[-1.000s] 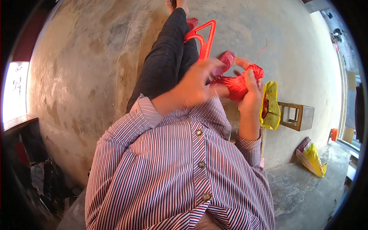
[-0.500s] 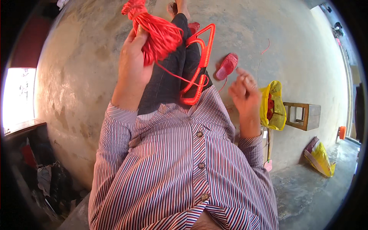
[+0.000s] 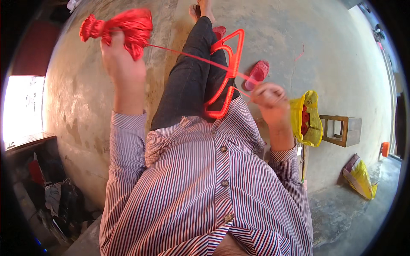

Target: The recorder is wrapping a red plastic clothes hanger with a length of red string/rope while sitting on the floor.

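My left hand [image 3: 121,59] is closed round a tied bundle of shiny red cord [image 3: 136,27], raised at the upper left. From the bundle a single strand [image 3: 183,54] stretches tight down across my lap to my right hand [image 3: 271,100]. That hand is somewhat blurred, its fingers curled on the strand. Between the hands, an angular frame wrapped in red cord [image 3: 234,64] rests on my thighs, with a curved piece inside its outline. A thin cord runs from the frame's lower part toward my right hand.
Right of my legs lies a red slipper [image 3: 258,73] on the concrete floor. Beyond my right hand are a yellow bag [image 3: 315,128] with red contents and a small wooden stool [image 3: 352,131]. A yellow sack [image 3: 362,179] lies farther right. Dark clutter [image 3: 64,200] fills the lower left.
My left hand has swung left with the cord bundle. The slack strand is now drawn taut between both hands. My right hand, formerly apart from that strand, has closed on it.
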Motion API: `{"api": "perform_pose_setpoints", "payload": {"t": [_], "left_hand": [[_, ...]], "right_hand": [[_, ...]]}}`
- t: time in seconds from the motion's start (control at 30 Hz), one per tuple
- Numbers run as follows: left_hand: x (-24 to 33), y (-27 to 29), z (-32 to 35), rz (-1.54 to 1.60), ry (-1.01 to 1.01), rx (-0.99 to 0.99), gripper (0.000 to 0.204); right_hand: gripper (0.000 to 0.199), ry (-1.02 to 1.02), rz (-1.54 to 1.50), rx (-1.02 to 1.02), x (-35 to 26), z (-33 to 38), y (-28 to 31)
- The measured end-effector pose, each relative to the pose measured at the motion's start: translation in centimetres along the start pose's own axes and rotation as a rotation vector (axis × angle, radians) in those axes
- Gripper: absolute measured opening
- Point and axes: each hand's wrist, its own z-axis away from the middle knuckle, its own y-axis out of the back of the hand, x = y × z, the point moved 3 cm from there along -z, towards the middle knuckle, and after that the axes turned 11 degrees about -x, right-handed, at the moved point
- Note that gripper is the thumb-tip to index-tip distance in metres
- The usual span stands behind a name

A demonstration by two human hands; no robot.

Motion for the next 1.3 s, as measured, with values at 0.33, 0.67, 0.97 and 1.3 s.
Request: {"api": "perform_pose_setpoints", "payload": {"t": [0.33, 0.67, 0.97, 1.3], "left_hand": [[-7.9, -0.6, 11.0, -1.570, 0.222, -1.351, 0.025], [-12.0, -2.2, 11.5, -1.190, 0.312, -0.939, 0.041], [-16.2, -1.2, 11.1, -0.267, 1.145, -0.444, 0.050], [-18.6, -2.3, 12.7, 0.022, 1.227, -0.374, 0.015]], "right_hand": [[0.036, -0.697, 0.652, 0.054, 4.3, -1.5, 1.9], [0.053, -0.375, 1.299, 0.104, 2.2, -1.0, 4.0], [0.039, -0.091, 0.511, 0.520, 2.4, 0.2, 3.5], [0.046, 0.552, -0.122, 0.484, -7.1, 3.0, 6.1]]}}
